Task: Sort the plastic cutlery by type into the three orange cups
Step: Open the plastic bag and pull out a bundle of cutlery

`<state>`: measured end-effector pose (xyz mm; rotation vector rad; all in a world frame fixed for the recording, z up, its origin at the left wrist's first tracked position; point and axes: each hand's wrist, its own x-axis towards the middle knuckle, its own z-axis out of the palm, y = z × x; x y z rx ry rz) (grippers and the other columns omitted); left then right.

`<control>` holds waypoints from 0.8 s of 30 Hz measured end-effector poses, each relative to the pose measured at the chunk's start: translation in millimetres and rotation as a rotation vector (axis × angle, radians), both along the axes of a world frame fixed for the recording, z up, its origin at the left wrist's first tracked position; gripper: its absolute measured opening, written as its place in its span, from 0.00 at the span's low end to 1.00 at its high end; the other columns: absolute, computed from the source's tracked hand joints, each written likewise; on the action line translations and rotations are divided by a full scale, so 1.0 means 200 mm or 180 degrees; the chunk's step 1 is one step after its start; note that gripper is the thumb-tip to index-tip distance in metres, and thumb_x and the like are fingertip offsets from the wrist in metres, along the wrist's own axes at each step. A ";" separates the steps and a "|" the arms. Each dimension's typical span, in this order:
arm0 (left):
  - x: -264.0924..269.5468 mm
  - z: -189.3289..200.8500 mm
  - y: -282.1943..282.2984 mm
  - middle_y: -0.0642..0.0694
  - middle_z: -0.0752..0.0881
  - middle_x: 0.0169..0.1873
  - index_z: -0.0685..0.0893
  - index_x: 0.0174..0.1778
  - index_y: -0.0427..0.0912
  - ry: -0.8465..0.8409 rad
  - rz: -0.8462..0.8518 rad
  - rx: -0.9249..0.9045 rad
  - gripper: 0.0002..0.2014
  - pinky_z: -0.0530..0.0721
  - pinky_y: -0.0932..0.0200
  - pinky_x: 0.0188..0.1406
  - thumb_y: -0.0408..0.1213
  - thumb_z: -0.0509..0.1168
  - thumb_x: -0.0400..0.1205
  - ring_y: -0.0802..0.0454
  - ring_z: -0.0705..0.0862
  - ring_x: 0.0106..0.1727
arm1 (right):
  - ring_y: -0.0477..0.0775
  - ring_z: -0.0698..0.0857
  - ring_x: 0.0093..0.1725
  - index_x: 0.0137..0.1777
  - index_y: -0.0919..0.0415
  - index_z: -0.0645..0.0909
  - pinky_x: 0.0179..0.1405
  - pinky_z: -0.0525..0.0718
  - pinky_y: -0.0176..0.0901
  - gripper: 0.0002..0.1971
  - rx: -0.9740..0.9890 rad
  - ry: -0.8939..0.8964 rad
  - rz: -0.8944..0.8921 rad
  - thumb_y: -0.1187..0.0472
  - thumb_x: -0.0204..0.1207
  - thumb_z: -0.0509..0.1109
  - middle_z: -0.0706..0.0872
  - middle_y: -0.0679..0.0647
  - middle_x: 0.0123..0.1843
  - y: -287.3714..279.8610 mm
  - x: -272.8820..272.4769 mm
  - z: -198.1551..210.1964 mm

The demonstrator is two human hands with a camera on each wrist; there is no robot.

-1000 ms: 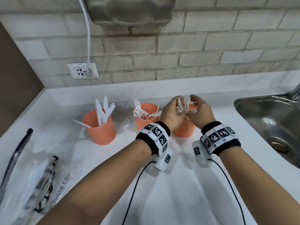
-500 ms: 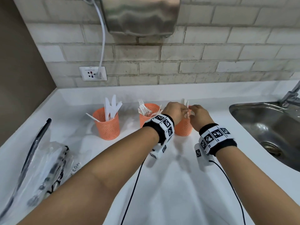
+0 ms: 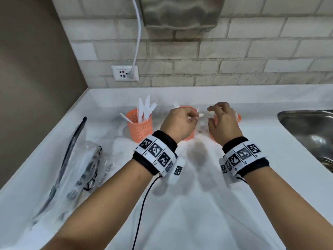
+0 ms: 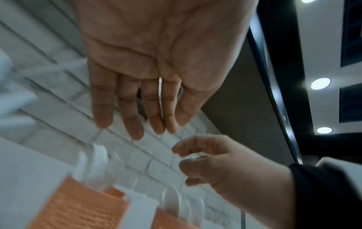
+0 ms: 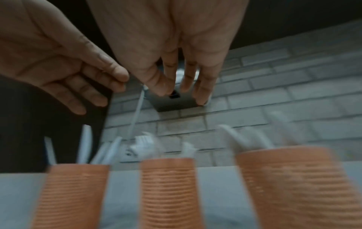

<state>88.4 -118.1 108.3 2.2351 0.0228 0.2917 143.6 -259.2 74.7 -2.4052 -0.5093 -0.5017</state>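
left hand (image 3: pixel 177 123): raised over the middle cup, fingers pinching a thin white plastic piece (image 3: pixel 200 115); in the left wrist view the piece shows edge-on as a narrow strip between two fingers
white plastic piece: its small tip pokes out toward the right hand; too blurred to tell its type
right hand (image 3: pixel 224 123): in the air just beside the left hand, fingers loosely bent and spread, nothing in them
left cup (image 3: pixel 139 127): orange, tapered, fine mesh-like ribbed wall; upright near the back of the counter, holding flat white knives (image 3: pixel 146 107) that stand and lean
middle cup (image 5: pixel 168 190): same orange ribbed make, upright, largely hidden behind the left hand in the head view; blurred white forks (image 5: pixel 145 145) stick out of it
right cup (image 5: pixel 293 186): same kind, upright behind the right hand, white handles in it too blurred to tell their type
counter (image 3: pixel 198 213): smooth white, glossy
sink (image 3: pixel 310 130): brushed steel basin at the right edge
plastic bag (image 3: pixel 81 168): clear, crinkled, black print, lying flat at the left
wall (image 3: pixel 234 51): pale rough brick tiles, with a white socket (image 3: pixel 124 73) and a grey cord (image 3: pixel 137 42) plugged into it
hand dryer (image 3: pixel 182 11): dull steel box above the cups
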 end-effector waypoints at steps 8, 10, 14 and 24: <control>-0.72 -0.02 0.64 0.45 0.74 0.69 0.82 0.62 0.48 0.0321 0.1424 0.1162 0.15 0.75 0.50 0.67 0.41 0.66 0.78 0.43 0.77 0.66 | 0.60 0.79 0.61 0.67 0.61 0.75 0.61 0.73 0.41 0.19 -0.0772 0.1240 0.1869 0.64 0.76 0.66 0.74 0.62 0.67 0.69 -0.38 -0.12; -0.83 -0.03 0.75 0.43 0.68 0.73 0.76 0.68 0.49 0.0735 0.1686 0.1653 0.20 0.72 0.46 0.69 0.44 0.64 0.79 0.39 0.72 0.70 | 0.62 0.79 0.62 0.69 0.60 0.73 0.61 0.73 0.43 0.20 -0.1061 0.1440 0.2060 0.60 0.78 0.65 0.74 0.63 0.67 0.80 -0.44 -0.15; -1.12 -0.11 0.96 0.37 0.66 0.75 0.61 0.78 0.46 0.2087 0.1832 0.1751 0.34 0.75 0.44 0.67 0.55 0.63 0.78 0.36 0.75 0.68 | 0.59 0.81 0.59 0.69 0.59 0.72 0.54 0.72 0.39 0.20 -0.1410 0.1883 0.2621 0.53 0.80 0.61 0.79 0.61 0.66 1.02 -0.64 -0.20; -1.16 -0.18 0.84 0.37 0.83 0.60 0.77 0.63 0.39 0.2220 0.0526 0.1064 0.14 0.74 0.57 0.48 0.35 0.53 0.85 0.40 0.81 0.59 | 0.58 0.83 0.53 0.68 0.65 0.66 0.43 0.86 0.49 0.30 -0.0586 0.2866 0.2441 0.43 0.75 0.65 0.81 0.54 0.53 1.16 -0.87 -0.23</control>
